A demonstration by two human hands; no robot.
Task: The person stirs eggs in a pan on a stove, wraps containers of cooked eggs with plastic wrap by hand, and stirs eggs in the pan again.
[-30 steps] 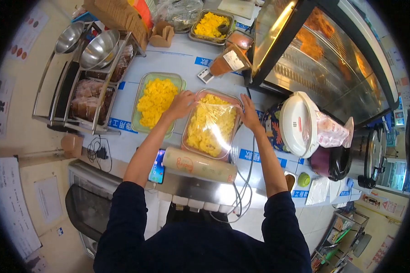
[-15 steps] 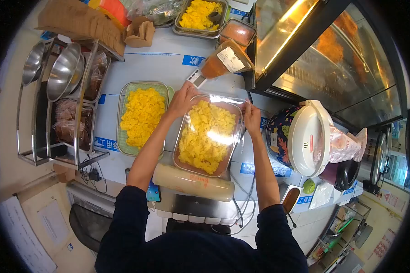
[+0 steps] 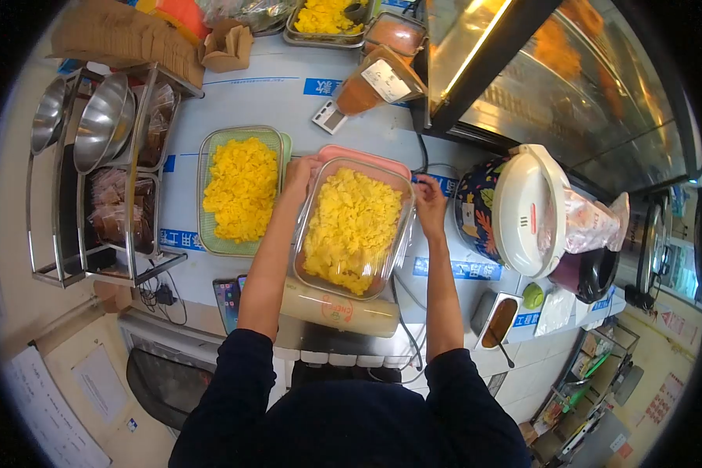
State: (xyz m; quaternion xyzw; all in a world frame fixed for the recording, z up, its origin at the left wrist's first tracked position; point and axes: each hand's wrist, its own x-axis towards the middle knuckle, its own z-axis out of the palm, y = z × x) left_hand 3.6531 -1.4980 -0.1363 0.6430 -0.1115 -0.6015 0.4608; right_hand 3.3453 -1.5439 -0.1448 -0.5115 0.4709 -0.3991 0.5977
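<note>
A rectangular tray of yellow scrambled egg (image 3: 351, 226) lies before me with clear cling film (image 3: 394, 242) stretched over it. My left hand (image 3: 299, 178) is at the tray's upper left corner, fingers closed on the film's edge against the rim. Beside the upper right corner, my right hand (image 3: 430, 204) pinches the film's other edge. A pink rim or lid (image 3: 366, 153) shows beyond the tray's far side. Just below the tray lies the large cling film roll (image 3: 339, 310), partly behind my left forearm.
A green basket-like tray of egg (image 3: 242, 191) stands to the left. Farther back are a small scale (image 3: 330, 117) and a labelled brown bag (image 3: 378, 82). A patterned cooker (image 3: 483, 207) stands right, a steel rack with bowls (image 3: 105, 125) left. Phones (image 3: 228, 300) lie near the front edge.
Both hands have lowered toward the tray's far corners, and the film now lies closer over the egg. The view has shifted slightly; the pink rim and phones show more.
</note>
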